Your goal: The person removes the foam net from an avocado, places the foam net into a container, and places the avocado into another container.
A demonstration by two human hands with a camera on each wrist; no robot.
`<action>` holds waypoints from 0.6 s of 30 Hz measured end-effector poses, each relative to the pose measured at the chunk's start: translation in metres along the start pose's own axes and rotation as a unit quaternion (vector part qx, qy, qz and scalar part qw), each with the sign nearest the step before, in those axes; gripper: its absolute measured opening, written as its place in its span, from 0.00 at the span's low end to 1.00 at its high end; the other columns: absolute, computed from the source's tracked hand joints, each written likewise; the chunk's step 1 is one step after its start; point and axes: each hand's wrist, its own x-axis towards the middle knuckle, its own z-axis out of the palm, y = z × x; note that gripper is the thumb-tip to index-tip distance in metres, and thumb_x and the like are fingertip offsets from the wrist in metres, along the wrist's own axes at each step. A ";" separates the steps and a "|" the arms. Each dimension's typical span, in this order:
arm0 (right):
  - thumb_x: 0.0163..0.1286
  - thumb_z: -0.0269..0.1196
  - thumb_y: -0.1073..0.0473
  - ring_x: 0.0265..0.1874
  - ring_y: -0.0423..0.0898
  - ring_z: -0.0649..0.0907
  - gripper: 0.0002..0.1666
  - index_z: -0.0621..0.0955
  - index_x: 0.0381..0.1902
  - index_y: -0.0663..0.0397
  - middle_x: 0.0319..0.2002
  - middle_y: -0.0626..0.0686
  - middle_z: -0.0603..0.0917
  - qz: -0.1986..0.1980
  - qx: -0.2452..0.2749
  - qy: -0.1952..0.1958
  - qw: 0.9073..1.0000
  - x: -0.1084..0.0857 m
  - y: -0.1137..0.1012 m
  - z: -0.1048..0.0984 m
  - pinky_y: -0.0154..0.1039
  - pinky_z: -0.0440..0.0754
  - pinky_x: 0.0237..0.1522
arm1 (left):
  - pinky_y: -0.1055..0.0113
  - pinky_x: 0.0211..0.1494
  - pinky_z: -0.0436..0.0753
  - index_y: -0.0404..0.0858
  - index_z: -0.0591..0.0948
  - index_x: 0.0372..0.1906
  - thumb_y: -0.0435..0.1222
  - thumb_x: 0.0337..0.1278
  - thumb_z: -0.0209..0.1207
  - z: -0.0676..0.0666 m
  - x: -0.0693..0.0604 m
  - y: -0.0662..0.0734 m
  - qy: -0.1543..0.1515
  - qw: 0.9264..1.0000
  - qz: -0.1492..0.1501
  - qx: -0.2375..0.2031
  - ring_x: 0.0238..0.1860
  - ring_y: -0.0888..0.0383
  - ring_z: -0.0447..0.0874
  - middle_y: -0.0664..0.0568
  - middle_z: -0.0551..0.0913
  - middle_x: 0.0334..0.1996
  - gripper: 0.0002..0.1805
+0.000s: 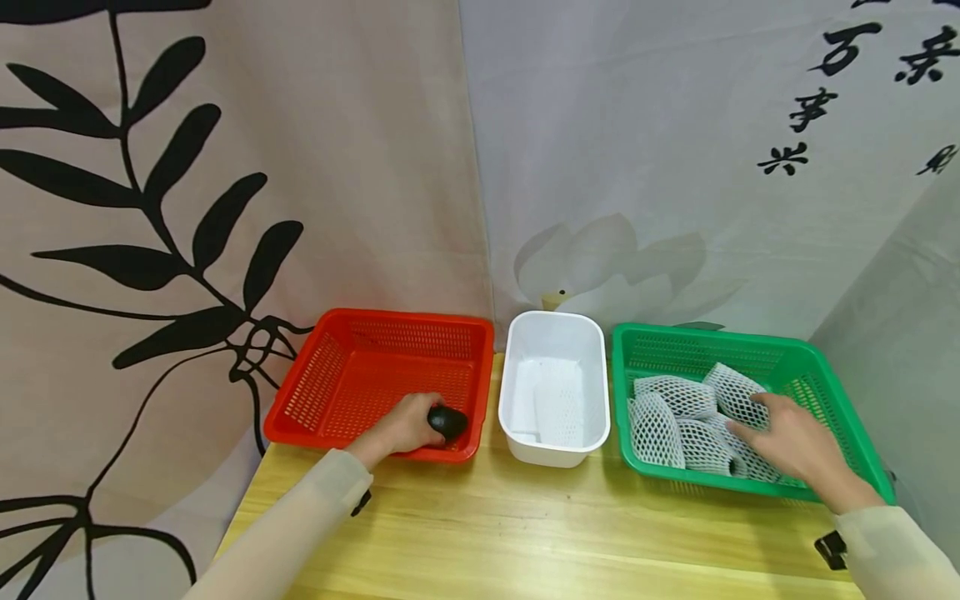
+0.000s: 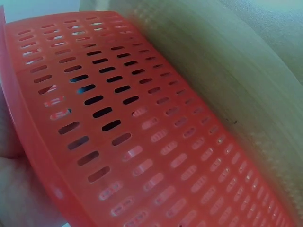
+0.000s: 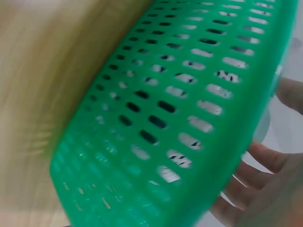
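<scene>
In the head view my left hand (image 1: 408,423) grips a dark, egg-shaped avocado (image 1: 447,422) inside the red basket (image 1: 375,317), near its front right corner. The left wrist view shows mostly that basket's slotted wall (image 2: 109,99), with part of the hand (image 2: 19,189) behind the rim. Over the green basket (image 1: 720,337), my right hand (image 1: 798,442) has its fingers and thumb spread apart above several white foam net sleeves (image 1: 678,396). Whether its fingertips touch a sleeve I cannot tell. Through the green slots (image 3: 189,118), the right wrist view shows white netting.
Between the two baskets stands a white plastic tub (image 1: 555,454), with a white mesh-textured piece (image 1: 558,412) on its bottom. All three containers sit on a wooden table (image 1: 525,533). A printed curtain (image 1: 390,167) hangs right behind them.
</scene>
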 end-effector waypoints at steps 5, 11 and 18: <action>0.75 0.59 0.31 0.56 0.82 0.74 0.53 0.69 0.68 0.79 0.63 0.83 0.70 0.002 -0.003 -0.033 0.999 0.000 0.007 0.002 0.73 0.77 0.43 | 0.51 0.55 0.85 0.34 0.81 0.61 0.29 0.48 0.77 0.000 0.001 -0.001 -0.003 1.000 -0.007 -0.001 0.50 0.49 0.85 0.41 0.86 0.53 0.31; 0.74 0.61 0.32 0.53 0.80 0.77 0.52 0.70 0.66 0.80 0.61 0.81 0.74 0.001 0.002 -0.059 0.998 0.002 0.015 0.006 0.70 0.79 0.43 | 0.50 0.56 0.85 0.32 0.81 0.61 0.27 0.49 0.77 -0.003 0.000 -0.001 -0.005 1.000 -0.007 -0.002 0.51 0.46 0.85 0.39 0.85 0.54 0.31; 0.73 0.62 0.32 0.50 0.76 0.81 0.51 0.72 0.63 0.81 0.56 0.79 0.79 0.008 0.013 -0.082 0.997 0.004 0.022 0.013 0.66 0.81 0.42 | 0.50 0.56 0.85 0.30 0.80 0.63 0.27 0.49 0.76 -0.006 -0.002 0.001 -0.002 1.000 -0.014 -0.001 0.52 0.46 0.85 0.38 0.85 0.55 0.32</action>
